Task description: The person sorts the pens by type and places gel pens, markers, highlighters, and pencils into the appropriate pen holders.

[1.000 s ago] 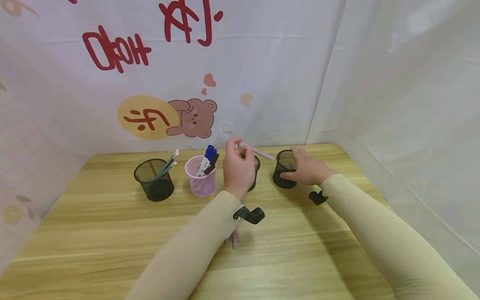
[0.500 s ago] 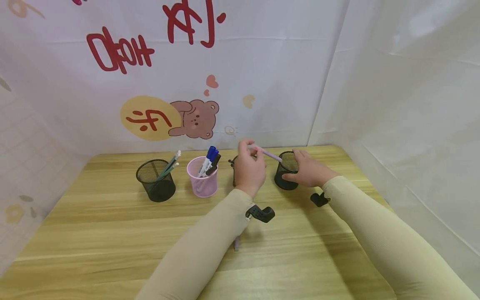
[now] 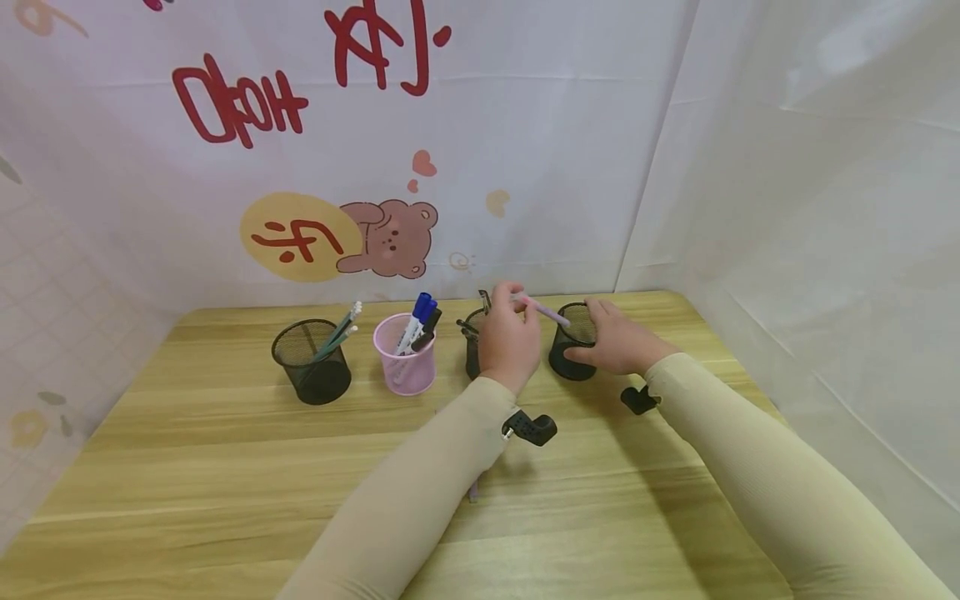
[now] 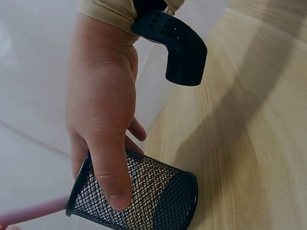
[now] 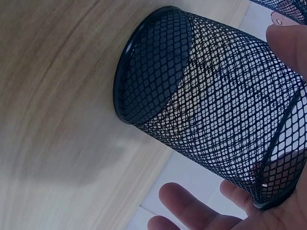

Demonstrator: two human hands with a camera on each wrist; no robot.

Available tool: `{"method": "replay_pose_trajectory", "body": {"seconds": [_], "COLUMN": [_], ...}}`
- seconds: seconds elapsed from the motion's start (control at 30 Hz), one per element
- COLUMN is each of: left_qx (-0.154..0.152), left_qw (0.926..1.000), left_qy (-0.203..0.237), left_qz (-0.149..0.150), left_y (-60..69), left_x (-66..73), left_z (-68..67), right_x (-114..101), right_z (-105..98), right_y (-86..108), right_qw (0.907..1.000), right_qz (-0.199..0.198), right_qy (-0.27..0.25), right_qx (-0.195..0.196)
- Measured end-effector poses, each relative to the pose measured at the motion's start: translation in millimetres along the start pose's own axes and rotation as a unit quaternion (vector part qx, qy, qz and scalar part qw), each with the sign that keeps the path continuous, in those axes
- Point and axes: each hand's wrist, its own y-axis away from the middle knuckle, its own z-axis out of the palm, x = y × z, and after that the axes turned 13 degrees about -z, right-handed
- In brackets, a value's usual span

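Observation:
My left hand (image 3: 510, 342) pinches a light purple pen (image 3: 552, 313) near its clear and pink end. The pen's other end is at the rim of a black mesh pen holder (image 3: 572, 367), which stands upright on the table. My right hand (image 3: 621, 340) grips this holder from the right; in the left wrist view its thumb (image 4: 112, 179) lies along the mesh wall. The purple pen (image 4: 41, 211) enters that view from the left and meets the rim. In the right wrist view the mesh holder (image 5: 220, 96) fills most of the picture, fingers below it.
Left of my hands stand a black mesh holder (image 3: 476, 362) with dark pens, partly hidden, a pink holder (image 3: 408, 375) with markers, and another black holder (image 3: 318, 383) with green pencils. A purple pen (image 3: 473, 490) lies on the wooden table (image 3: 225, 483), partly under my left forearm.
My left hand has moved right with the purple pen, bringing its end to the holder's rim. The right hand keeps its grip on the holder.

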Motion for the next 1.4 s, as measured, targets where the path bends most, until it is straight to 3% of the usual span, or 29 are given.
{"method": "replay_pose_trajectory", "body": {"seconds": [0.27,0.57,0.9,1.17,1.4], "left_qx": [0.011,0.0,-0.017,-0.05,-0.098], "left_qw": [0.9982,0.9936,0.9906,0.9832,0.9677], "left_qy": [-0.056,-0.11,-0.124,-0.139,-0.183], "left_qz": [0.016,0.027,0.055,0.108,0.144], "left_y": [1.1,1.2,4.7,10.9,18.1], "left_x": [2.4,4.1,3.8,2.7,-1.2], "left_z": [2.7,3.5,1.1,-18.5,-46.6], "right_x": [-1,-4,-5,-3,0], "right_z": [0,-2,-1,0,0], "right_y": [0.6,1.0,2.2,1.9,1.2], "right_qw": [1.0,1.0,0.9999,1.0,1.0], "right_qz": [-0.003,0.001,-0.005,-0.004,0.002], "right_qy": [0.005,0.001,0.007,0.003,-0.001], "right_qx": [0.005,-0.002,0.01,0.006,-0.002]}}
